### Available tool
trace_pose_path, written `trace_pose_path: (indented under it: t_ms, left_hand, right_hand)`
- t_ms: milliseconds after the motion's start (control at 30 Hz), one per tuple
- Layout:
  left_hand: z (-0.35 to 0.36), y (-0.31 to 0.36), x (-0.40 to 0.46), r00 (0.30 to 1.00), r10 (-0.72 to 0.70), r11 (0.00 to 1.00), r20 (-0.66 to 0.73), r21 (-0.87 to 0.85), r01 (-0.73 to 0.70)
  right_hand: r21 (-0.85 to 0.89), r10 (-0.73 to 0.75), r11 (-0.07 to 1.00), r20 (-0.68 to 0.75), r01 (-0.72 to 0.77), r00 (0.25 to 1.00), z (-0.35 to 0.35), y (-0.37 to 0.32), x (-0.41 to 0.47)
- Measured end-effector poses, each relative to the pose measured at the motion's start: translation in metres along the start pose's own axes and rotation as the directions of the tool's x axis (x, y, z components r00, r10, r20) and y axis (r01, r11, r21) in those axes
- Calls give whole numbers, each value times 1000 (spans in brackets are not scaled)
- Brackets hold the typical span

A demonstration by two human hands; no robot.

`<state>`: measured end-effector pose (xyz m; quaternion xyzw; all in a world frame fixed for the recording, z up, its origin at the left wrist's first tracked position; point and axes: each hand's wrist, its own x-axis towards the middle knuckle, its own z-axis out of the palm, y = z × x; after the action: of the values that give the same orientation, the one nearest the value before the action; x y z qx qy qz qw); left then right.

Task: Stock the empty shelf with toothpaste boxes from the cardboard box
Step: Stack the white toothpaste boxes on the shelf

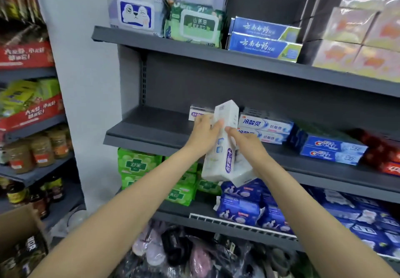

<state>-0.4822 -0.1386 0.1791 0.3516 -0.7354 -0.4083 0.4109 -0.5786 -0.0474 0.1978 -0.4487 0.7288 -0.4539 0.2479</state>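
Note:
Both hands hold white toothpaste boxes (225, 143) with purple lettering, raised end-up in front of the grey middle shelf (140, 132). My left hand (203, 136) grips the upper part of the front box from the left. My right hand (242, 141) holds the boxes from the right, where a second white box (242, 176) shows below it. One matching white and purple box (194, 114) lies on the shelf behind my left hand. The shelf's left part is bare. The cardboard box (19, 241) sits at the lower left, dark items showing inside.
Blue and white toothpaste boxes (265, 130), Crest boxes (331, 150) and red boxes (385, 158) fill the shelf's right side. Wet wipes (194, 24) and blue boxes (264, 37) stand on the shelf above; green packs (138, 165) and blue packs (240, 204) below. A second rack (32, 126) stands left.

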Motion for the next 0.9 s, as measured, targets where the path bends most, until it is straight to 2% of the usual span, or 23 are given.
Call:
trace_pose_path:
  t_ms: [67,133,267,300,367,467,567,633,800,900]
  left_hand:
    - [-4,-6,14,983,20,990,182,131,-45]
    - [-12,-6,28,948,-37,991,316,132,-5]
    - [-29,-11,62,914,-21,977,406,204,-68]
    - [-32,-12,69,908,-26,983,418,177,-54]
    - [-38,-19,82,907,-71,997,415,63,49]
    - [-48,-40,105,927,-202,968,316,-77,237]
    - [-57,-58,123,913,-237,933,332,-184,309]
    - [-63,-67,132,908,-231,921,349,-224,320]
    - [-60,-86,168,954,-218,972,206,-41,231]
    - [-55,-90,194,983,-80,974,166,221,43]
  right_hand:
    - [-10,6,1000,-94,-7,996,3,-6,28]
    - [-43,-30,999,-139,24,990,7,-12,55]
    - [40,-37,998,-120,42,992,19,-12,102]
    - [47,-39,998,-105,44,994,21,-10,110]
    - [75,-69,994,-80,75,994,22,-3,122]
    - [104,-102,989,-60,108,993,17,4,131]
    - [69,-115,990,-93,121,989,4,12,144]
    - [104,-90,990,-97,100,991,-3,16,150]
    - [160,-96,980,-132,117,987,-7,22,168]
    - [141,-107,981,-173,132,979,-8,24,179]
